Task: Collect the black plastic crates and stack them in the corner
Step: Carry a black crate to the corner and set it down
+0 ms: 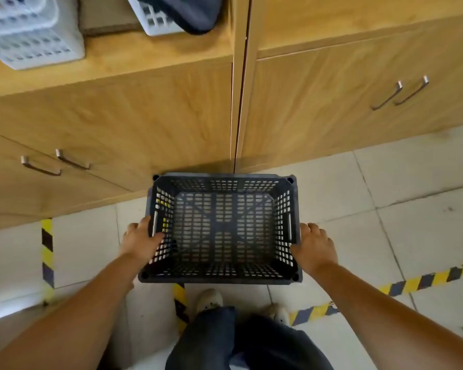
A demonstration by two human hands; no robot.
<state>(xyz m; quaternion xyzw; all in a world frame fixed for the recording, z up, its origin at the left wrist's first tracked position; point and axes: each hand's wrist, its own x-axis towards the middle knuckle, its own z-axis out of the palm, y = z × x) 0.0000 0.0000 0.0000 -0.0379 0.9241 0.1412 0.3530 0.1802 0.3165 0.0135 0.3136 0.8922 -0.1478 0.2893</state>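
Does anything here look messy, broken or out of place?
Little stands out. The black perforated plastic crate looks intact and empty, held level between the left hand and right hand. The one untidy thing is a dark cloth slumped over a white plastic basket on the wooden cabinet.

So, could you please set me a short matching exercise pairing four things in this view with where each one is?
Things:
1. black crate
2. white baskets
3. striped tape
4. dark cloth

Places:
A. stuck to the floor tiles
B. held between both hands
C. draped over a white basket
D. stacked on the cabinet top, far left

Pairs: 1-B, 2-D, 3-A, 4-C
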